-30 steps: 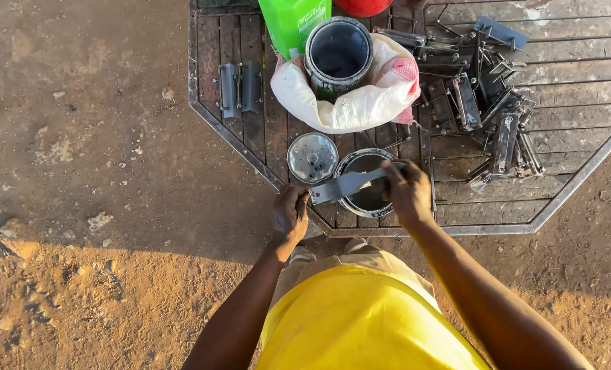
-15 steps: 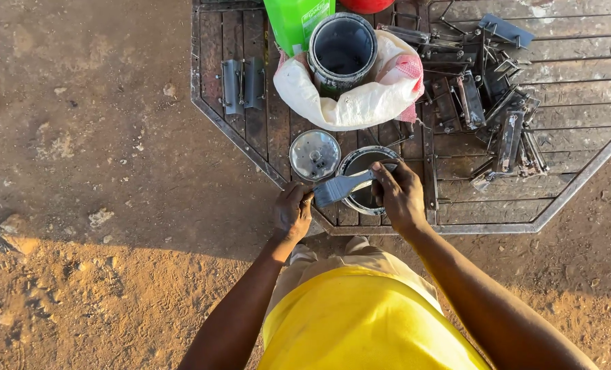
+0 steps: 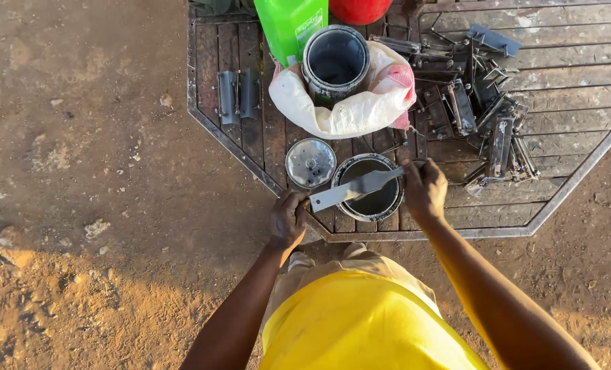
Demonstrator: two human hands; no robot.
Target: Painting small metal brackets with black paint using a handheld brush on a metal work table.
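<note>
Two hands (image 3: 425,190) hold one metal strip (image 3: 355,189) over one paint tin (image 3: 368,188).

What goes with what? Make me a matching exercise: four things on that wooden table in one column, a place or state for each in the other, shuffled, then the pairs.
Things:
1. flat metal strip
2. round lid
3. green jug
4. large can

Places or states:
A. stands inside a white sack
B. at the table's far edge, left of the large can
C. held across the open paint can by the left hand and right hand
D. lies flat just left of the open paint can

Pairs: 1-C, 2-D, 3-B, 4-A
</note>
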